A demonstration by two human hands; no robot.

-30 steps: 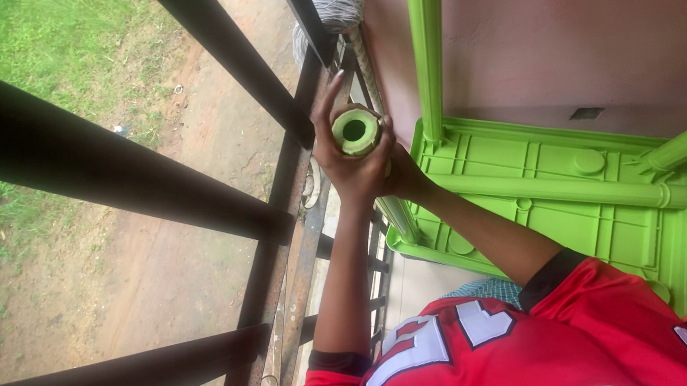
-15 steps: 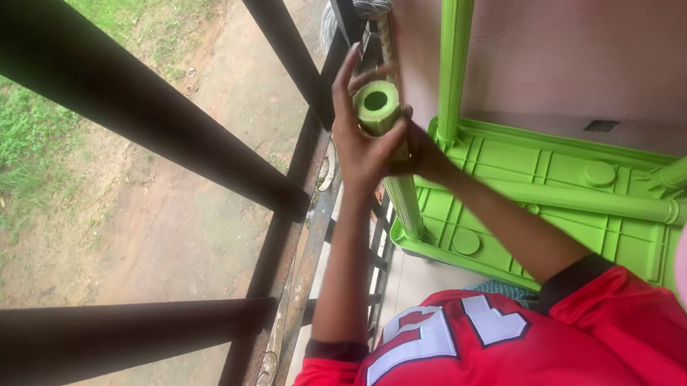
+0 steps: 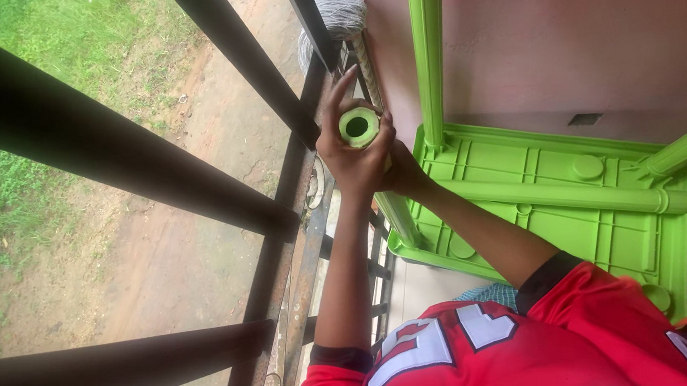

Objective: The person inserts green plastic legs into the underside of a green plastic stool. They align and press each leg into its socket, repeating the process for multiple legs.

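Both hands, left hand (image 3: 350, 154) and right hand (image 3: 394, 169), clasp the green stool leg (image 3: 359, 126) at its hollow end, fingers curled tight.

Stool (image 3: 570, 201): moulded plastic, lime green, smooth with a slight sheen; ribbed underside. Leg end (image 3: 357, 127) same plastic, hollow. Railing (image 3: 254, 70): dark painted metal, matt; lower bars rusty and rough. Mop (image 3: 341, 13): grey stringy yarn, coarse; its handle looks patterned, material unclear. Wall (image 3: 558, 33): pink plaster, matt, faintly grainy. Shirt (image 3: 484, 352): red knit cloth, smooth white print.
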